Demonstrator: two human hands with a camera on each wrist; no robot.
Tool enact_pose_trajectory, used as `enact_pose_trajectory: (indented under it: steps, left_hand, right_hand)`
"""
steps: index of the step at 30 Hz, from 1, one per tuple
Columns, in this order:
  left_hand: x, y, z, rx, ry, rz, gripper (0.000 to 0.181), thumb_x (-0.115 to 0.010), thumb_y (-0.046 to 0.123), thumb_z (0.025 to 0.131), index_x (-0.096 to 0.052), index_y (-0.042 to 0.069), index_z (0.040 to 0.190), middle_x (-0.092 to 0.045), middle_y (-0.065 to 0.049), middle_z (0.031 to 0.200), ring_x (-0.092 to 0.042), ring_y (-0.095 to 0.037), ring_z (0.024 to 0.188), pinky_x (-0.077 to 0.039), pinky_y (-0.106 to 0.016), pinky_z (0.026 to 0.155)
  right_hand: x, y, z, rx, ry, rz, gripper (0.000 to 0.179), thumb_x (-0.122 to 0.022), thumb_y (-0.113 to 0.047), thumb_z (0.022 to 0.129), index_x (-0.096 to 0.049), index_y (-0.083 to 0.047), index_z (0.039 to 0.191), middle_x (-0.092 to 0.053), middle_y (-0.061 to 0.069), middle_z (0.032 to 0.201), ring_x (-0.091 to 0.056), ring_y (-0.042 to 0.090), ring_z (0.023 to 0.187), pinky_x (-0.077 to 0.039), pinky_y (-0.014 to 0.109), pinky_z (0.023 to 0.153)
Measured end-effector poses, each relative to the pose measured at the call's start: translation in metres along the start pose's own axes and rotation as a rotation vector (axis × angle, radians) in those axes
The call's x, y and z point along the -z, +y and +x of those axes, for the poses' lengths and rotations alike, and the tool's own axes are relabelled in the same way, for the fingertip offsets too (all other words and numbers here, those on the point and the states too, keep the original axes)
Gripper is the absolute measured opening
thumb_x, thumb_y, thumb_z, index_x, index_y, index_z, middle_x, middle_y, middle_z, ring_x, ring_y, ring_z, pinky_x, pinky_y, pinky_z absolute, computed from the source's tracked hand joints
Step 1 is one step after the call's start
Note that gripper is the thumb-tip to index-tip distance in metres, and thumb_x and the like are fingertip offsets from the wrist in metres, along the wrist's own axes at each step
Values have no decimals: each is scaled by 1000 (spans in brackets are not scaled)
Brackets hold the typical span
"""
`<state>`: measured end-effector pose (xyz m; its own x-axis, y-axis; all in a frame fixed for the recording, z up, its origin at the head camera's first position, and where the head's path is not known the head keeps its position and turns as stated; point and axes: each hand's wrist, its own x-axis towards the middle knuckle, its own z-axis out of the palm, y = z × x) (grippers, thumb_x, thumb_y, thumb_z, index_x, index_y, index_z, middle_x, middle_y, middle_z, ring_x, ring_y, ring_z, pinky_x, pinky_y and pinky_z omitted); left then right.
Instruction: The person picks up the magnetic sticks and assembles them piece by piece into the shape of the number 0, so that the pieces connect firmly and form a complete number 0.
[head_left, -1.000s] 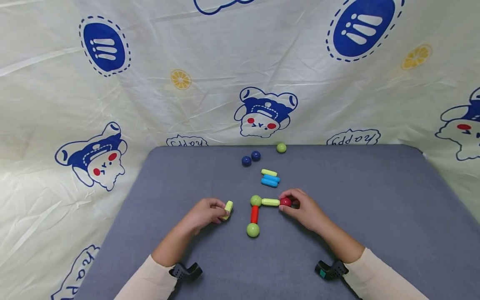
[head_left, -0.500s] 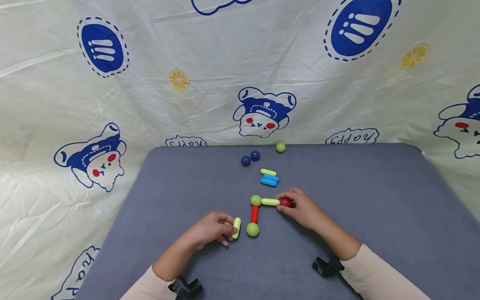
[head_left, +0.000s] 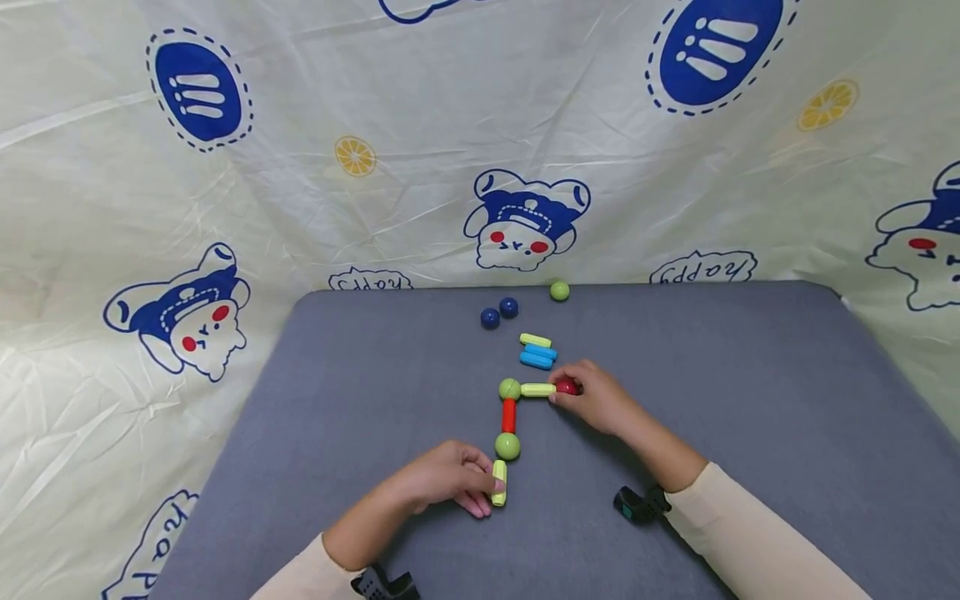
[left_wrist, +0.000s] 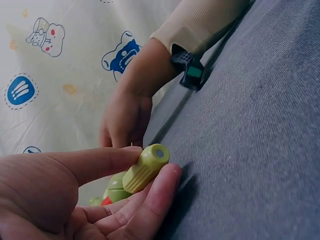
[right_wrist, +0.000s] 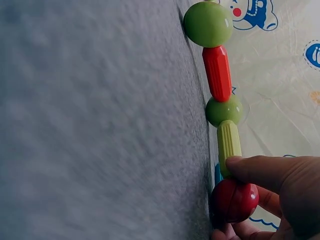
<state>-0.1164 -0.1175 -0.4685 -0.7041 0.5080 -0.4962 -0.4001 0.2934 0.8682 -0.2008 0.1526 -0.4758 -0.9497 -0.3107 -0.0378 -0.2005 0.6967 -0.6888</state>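
Observation:
My left hand [head_left: 452, 479] pinches a yellow-green magnetic rod [left_wrist: 147, 168] between thumb and fingers, its upper end close below a green ball [head_left: 507, 446]; whether they touch I cannot tell. From that ball a red rod [right_wrist: 217, 74] runs up to a second green ball [head_left: 510, 388]. Another yellow-green rod [head_left: 537, 390] joins this corner ball to a red ball [right_wrist: 235, 200] on the right. My right hand [head_left: 597, 398] holds the red ball, with the thumb on the rod's end in the right wrist view.
Beyond the joined pieces lie two blue rods [head_left: 537, 359] and a yellow-green rod [head_left: 536, 340]. Two dark blue balls [head_left: 499, 313] and a loose green ball [head_left: 559, 290] sit near the far edge of the grey table [head_left: 360, 375]. A printed curtain [head_left: 420, 208] hangs behind.
My left hand has carried its yellow-green rod right and toward me, from left of the joined pieces to just below the lower green ball. The right hand stays on the red ball.

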Motion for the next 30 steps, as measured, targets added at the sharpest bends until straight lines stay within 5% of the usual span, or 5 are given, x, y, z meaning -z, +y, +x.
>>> enact_pose_trajectory:
  steps: [12,30]
  left_hand:
    - [-12,7,16,-23,20,15,14,-75,11,88,-63,3,91,-69,-1,69,-65,-9,55,-56,-23,55]
    - [-15,1,16,-13,54,11,18,-75,12,87,-58,7,89,-66,0,68,-64,-11,51,-50,-22,45]
  right_hand:
    - [6,3,8,-3,-10,-17,14,-71,-19,95,-71,-16,109,-58,16,109,-54,28,96,-41,31,75]
    - [3,10,7,0,19,45,16,-73,-18,94,-73,-16,109,-59,15,112,-54,27,98,-42,31,77]
